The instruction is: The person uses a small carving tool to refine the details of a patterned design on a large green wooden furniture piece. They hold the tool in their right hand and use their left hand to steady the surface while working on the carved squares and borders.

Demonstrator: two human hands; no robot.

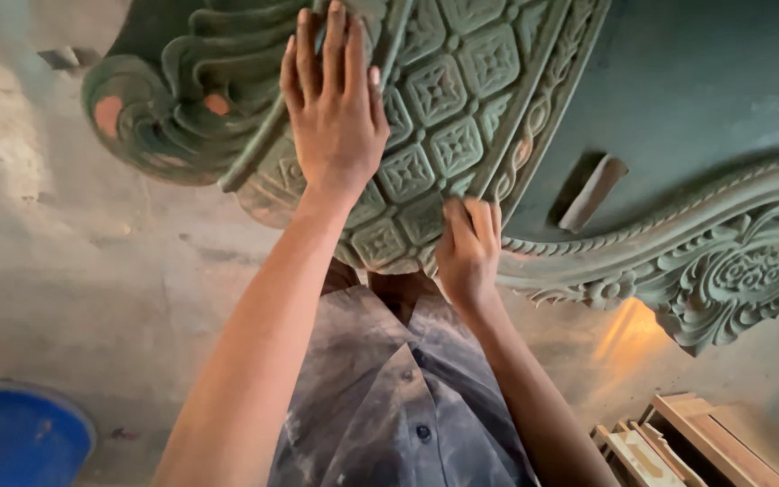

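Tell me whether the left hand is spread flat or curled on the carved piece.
Spread flat: the left hand lies palm down, fingers straight, on the green carved piece.

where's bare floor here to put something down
Bare concrete floor lies left of the left hand, between the green carved panel and the blue tub. Bottom right is crowded with wooden pieces.

- Views: one, head-worn; no second view to overlap.
- Facing: steeply downward, along the person's own forearms and shirt front to the concrete floor (92, 261).
- Nearness: close; the green carved panel (462, 99) fills the upper frame, cut by the top and right edges.
- Margins: blue tub (11, 437) bottom left, wooden pieces (678, 442) bottom right.
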